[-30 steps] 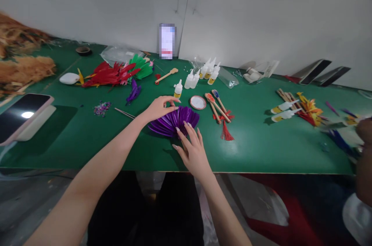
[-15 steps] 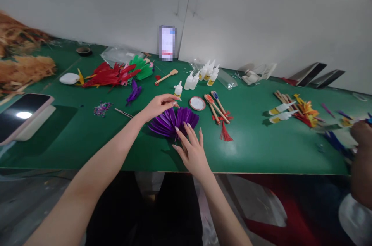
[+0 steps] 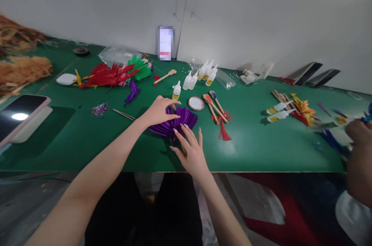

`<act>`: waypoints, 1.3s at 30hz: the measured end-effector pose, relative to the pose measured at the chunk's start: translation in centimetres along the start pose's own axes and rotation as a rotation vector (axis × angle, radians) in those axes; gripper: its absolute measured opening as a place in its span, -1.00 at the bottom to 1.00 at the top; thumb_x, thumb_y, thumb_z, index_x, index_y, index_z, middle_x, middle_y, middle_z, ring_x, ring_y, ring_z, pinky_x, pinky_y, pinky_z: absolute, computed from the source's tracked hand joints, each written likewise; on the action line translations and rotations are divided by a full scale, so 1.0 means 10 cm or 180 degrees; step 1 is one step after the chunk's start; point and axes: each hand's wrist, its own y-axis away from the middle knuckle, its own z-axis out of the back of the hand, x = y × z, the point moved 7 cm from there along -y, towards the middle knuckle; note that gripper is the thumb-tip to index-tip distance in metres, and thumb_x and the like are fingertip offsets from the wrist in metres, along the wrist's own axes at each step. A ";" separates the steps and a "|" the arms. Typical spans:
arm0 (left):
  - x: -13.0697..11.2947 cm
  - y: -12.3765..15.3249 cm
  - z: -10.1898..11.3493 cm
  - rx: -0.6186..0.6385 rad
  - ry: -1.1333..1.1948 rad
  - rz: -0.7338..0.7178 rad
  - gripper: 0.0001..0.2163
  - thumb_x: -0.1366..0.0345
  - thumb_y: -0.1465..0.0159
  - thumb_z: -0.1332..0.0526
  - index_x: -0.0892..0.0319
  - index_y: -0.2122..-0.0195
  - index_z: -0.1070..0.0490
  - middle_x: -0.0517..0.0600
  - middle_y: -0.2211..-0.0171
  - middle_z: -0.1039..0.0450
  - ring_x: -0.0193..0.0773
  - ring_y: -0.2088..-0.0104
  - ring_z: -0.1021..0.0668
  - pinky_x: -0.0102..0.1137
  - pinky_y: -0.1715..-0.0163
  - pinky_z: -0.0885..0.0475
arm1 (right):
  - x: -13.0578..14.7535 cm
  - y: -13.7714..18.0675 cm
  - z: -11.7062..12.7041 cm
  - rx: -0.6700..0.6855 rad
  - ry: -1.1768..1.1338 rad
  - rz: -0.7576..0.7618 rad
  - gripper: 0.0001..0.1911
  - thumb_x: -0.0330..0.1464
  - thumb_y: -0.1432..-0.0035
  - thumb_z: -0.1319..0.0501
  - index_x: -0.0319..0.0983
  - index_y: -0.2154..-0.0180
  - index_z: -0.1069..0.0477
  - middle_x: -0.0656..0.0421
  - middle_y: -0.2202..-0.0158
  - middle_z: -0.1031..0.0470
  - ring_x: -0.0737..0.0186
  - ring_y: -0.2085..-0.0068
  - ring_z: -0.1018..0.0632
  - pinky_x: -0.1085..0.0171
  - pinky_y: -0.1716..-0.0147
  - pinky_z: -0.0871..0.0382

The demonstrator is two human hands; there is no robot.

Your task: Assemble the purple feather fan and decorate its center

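Observation:
A fan of purple feathers (image 3: 181, 119) lies flat on the green table (image 3: 261, 145) in front of me. My left hand (image 3: 159, 111) rests on the fan's left part, fingers stretched out over the feathers. My right hand (image 3: 190, 149) lies at the fan's near edge with fingers spread, the fingertips touching the feathers. Neither hand grips anything. A small glue bottle (image 3: 176, 90) and a round white lid (image 3: 196, 103) stand just behind the fan.
Red and green feathers (image 3: 113, 73) lie at the back left, more glue bottles (image 3: 203, 73) at the back middle. Decorated wooden sticks with a red tassel (image 3: 217, 112) lie right of the fan. A phone (image 3: 19, 112) sits far left. Another person's hand (image 3: 359, 135) works at the right edge.
My left hand has come down from a pinch above the fan onto its left feathers, fingers stretched. My right hand has barely shifted. The view has drifted slightly.

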 end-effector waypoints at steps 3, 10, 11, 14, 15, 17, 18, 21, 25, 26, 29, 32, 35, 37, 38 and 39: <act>-0.03 0.00 -0.05 0.0079 -0.0043 0.0059 -0.52 0.14 -0.11 -0.31 0.07 -0.06 -0.39 -0.01 0.23 -0.53 -0.09 0.20 -0.34 -0.27 0.14 -0.26 | 0.00 0.00 0.00 0.0019 -0.0029 0.0011 -0.51 -0.26 -0.29 -0.06 -0.16 -0.22 -0.16 0.04 -0.29 -0.16 0.05 -0.30 -0.17 -0.22 -0.28 0.20; -0.03 0.01 -0.11 0.0318 0.0269 0.0201 -0.50 0.26 -0.08 -0.30 0.08 -0.09 -0.34 -0.03 0.31 -0.54 -0.08 0.17 -0.37 -0.26 0.12 -0.25 | 0.00 0.00 0.00 0.0048 -0.0071 -0.0018 -0.52 -0.25 -0.29 -0.05 -0.16 -0.22 -0.16 0.04 -0.29 -0.16 0.06 -0.30 -0.17 -0.21 -0.28 0.21; -0.02 0.01 -0.11 0.0322 0.0329 0.0213 -0.50 0.28 -0.08 -0.30 0.07 -0.08 -0.34 -0.03 0.33 -0.53 -0.08 0.17 -0.38 -0.26 0.12 -0.24 | 0.00 0.00 0.00 0.0048 -0.0071 -0.0023 -0.52 -0.25 -0.29 -0.05 -0.16 -0.22 -0.16 0.04 -0.29 -0.16 0.06 -0.30 -0.17 -0.21 -0.28 0.21; 0.00 0.00 -0.10 0.0291 0.0538 0.0226 -0.50 0.31 -0.05 -0.30 0.06 -0.06 -0.35 -0.05 0.35 -0.53 -0.14 0.21 -0.43 -0.27 0.11 -0.23 | 0.00 -0.01 0.00 0.0030 -0.0081 -0.0019 -0.52 -0.24 -0.29 -0.05 -0.16 -0.22 -0.16 0.04 -0.29 -0.16 0.07 -0.30 -0.17 -0.21 -0.28 0.22; 0.00 0.00 -0.09 0.0283 0.0637 0.0232 -0.49 0.31 -0.04 -0.31 0.06 -0.06 -0.34 -0.06 0.36 -0.52 -0.16 0.24 -0.45 -0.29 0.13 -0.23 | 0.00 -0.01 0.01 0.0025 -0.0086 -0.0013 -0.52 -0.25 -0.30 -0.05 -0.16 -0.22 -0.16 0.03 -0.29 -0.15 0.07 -0.30 -0.17 -0.21 -0.28 0.22; 0.02 -0.01 -0.08 0.0271 0.0873 0.0269 -0.48 0.29 -0.03 -0.32 0.08 -0.06 -0.33 -0.06 0.38 -0.51 -0.21 0.31 -0.47 -0.33 0.23 -0.25 | 0.00 -0.01 0.01 0.0019 -0.0101 -0.0009 -0.51 -0.25 -0.29 -0.05 -0.16 -0.22 -0.15 0.03 -0.29 -0.15 0.07 -0.30 -0.17 -0.21 -0.28 0.22; 0.03 -0.01 -0.08 0.0269 0.0993 0.0303 -0.47 0.27 -0.02 -0.33 0.09 -0.06 -0.33 -0.07 0.39 -0.50 -0.24 0.36 -0.46 -0.35 0.29 -0.26 | 0.00 -0.01 0.01 0.0017 -0.0111 -0.0012 -0.51 -0.26 -0.29 -0.05 -0.16 -0.23 -0.15 0.03 -0.29 -0.15 0.07 -0.30 -0.17 -0.21 -0.28 0.22; 0.08 0.00 -0.05 0.0244 0.1397 0.0478 -0.45 0.24 0.00 -0.37 0.09 -0.05 -0.34 -0.08 0.41 -0.49 -0.31 0.46 -0.41 -0.38 0.41 -0.22 | -0.01 0.00 0.03 -0.0031 -0.0157 -0.0020 -0.50 -0.28 -0.28 -0.08 -0.15 -0.23 -0.14 0.02 -0.28 -0.17 0.06 -0.30 -0.19 -0.21 -0.28 0.21; 0.21 0.00 0.06 -0.0014 0.2366 0.0871 -0.47 0.28 0.05 -0.41 0.09 0.01 -0.38 -0.09 0.41 -0.48 -0.31 0.40 -0.47 -0.39 0.36 -0.28 | -0.03 0.01 0.06 -0.0231 -0.0345 -0.0018 -0.49 -0.31 -0.26 -0.11 -0.16 -0.22 -0.14 0.00 -0.25 -0.21 0.07 -0.27 -0.23 -0.19 -0.28 0.21; 0.25 0.01 0.11 -0.0143 0.2642 0.0949 -0.48 0.31 0.07 -0.42 0.09 0.03 -0.40 -0.09 0.41 -0.47 -0.29 0.35 -0.49 -0.40 0.34 -0.31 | -0.04 0.01 0.07 -0.0330 -0.0439 -0.0024 -0.49 -0.32 -0.25 -0.12 -0.16 -0.22 -0.13 0.00 -0.24 -0.23 0.08 -0.26 -0.25 -0.19 -0.28 0.20; 0.46 0.03 0.31 -0.0674 0.3096 0.1130 -0.52 0.36 0.10 -0.42 0.07 0.09 -0.45 -0.08 0.39 -0.46 -0.31 0.32 -0.51 -0.47 0.42 -0.30 | -0.08 0.06 0.17 -0.0822 -0.0817 -0.0101 -0.50 -0.37 -0.24 -0.13 -0.15 -0.20 -0.15 0.02 -0.17 -0.33 0.12 -0.22 -0.32 -0.16 -0.28 0.11; 0.76 0.09 0.53 -0.1380 0.2963 0.1336 -0.59 0.38 0.11 -0.42 0.10 0.17 -0.49 -0.05 0.38 -0.49 -0.37 0.39 -0.48 -0.53 0.60 -0.14 | -0.17 0.08 0.34 -0.1277 -0.1114 -0.0282 -0.59 -0.42 -0.23 -0.12 -0.15 -0.12 -0.24 0.04 -0.08 -0.42 0.15 -0.15 -0.40 -0.12 -0.26 -0.01; 1.03 0.18 0.68 -0.1953 0.2783 0.1528 -0.64 0.38 0.14 -0.41 0.16 0.26 -0.48 -0.03 0.41 -0.50 -0.36 0.42 -0.47 -0.53 0.61 -0.12 | -0.32 -0.07 0.50 -0.1442 -0.1236 -0.0550 -0.68 -0.39 -0.23 -0.13 -0.17 -0.03 -0.33 0.05 0.01 -0.49 0.14 -0.06 -0.47 -0.08 -0.19 -0.17; 1.17 0.24 0.73 -0.2284 0.2638 0.1642 -0.65 0.37 0.17 -0.42 0.19 0.30 -0.47 -0.05 0.45 -0.48 -0.35 0.44 -0.47 -0.50 0.53 -0.23 | -0.45 -0.32 0.55 -0.1422 -0.1325 -0.0730 -0.61 -0.30 -0.19 -0.18 -0.17 -0.06 -0.29 0.03 0.05 -0.51 0.12 0.00 -0.51 0.00 -0.06 -0.34; 1.22 0.27 0.75 -0.2417 0.2530 0.1684 -0.65 0.36 0.17 -0.42 0.20 0.31 -0.46 -0.06 0.47 -0.47 -0.34 0.44 -0.48 -0.48 0.46 -0.29 | -0.52 -0.49 0.53 -0.1335 -0.1426 -0.0776 -0.47 -0.27 -0.15 -0.22 -0.17 -0.15 -0.18 0.02 0.03 -0.49 0.11 0.00 -0.51 0.02 -0.04 -0.37; 1.26 0.30 0.76 -0.2510 0.2380 0.1724 -0.65 0.35 0.18 -0.42 0.20 0.32 -0.45 -0.06 0.47 -0.46 -0.32 0.43 -0.49 -0.44 0.39 -0.33 | -0.58 -0.67 0.49 -0.1247 -0.1528 -0.0792 -0.33 -0.25 -0.12 -0.24 -0.19 -0.21 -0.07 0.00 0.01 -0.48 0.10 -0.02 -0.50 0.03 -0.04 -0.37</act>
